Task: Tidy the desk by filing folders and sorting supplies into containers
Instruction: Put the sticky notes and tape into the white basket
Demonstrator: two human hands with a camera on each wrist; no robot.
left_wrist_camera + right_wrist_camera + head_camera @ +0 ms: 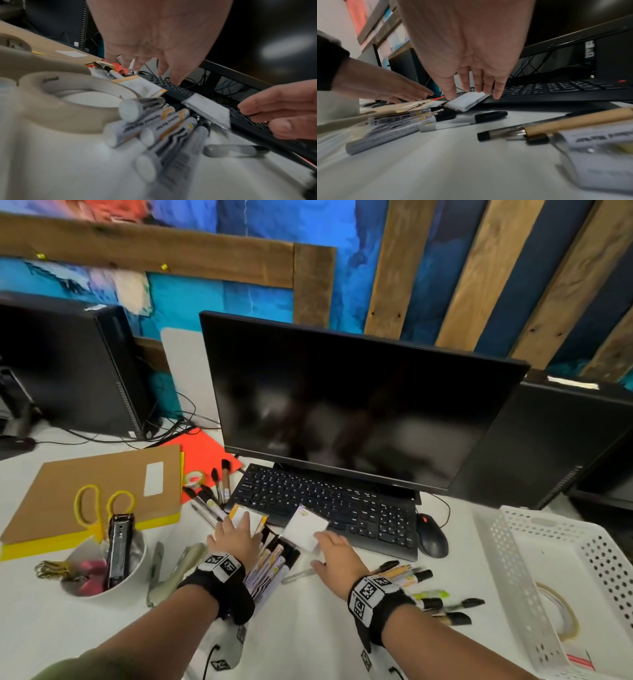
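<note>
An office workstation: a wide black flat-screen monitor (pixel 359 402) stands at twelve o'clock over a black keyboard (pixel 329 508) on the white table (pixel 308 628). Black tower computers (pixel 68 364) flank it at ten and three o'clock, with marker pens (pixel 270 563) scattered in front.

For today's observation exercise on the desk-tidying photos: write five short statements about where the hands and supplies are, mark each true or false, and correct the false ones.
1. The yellow-handled scissors stand in the white bowl. True.
2. The right hand reaches for the white note pad that leans on the keyboard. True.
3. The left hand grips a marker. False: its fingers are spread flat over the orange-edged pad.
4. The monitor shows an open document. False: the screen is dark.
5. The mouse lies right of the keyboard. True.
</note>
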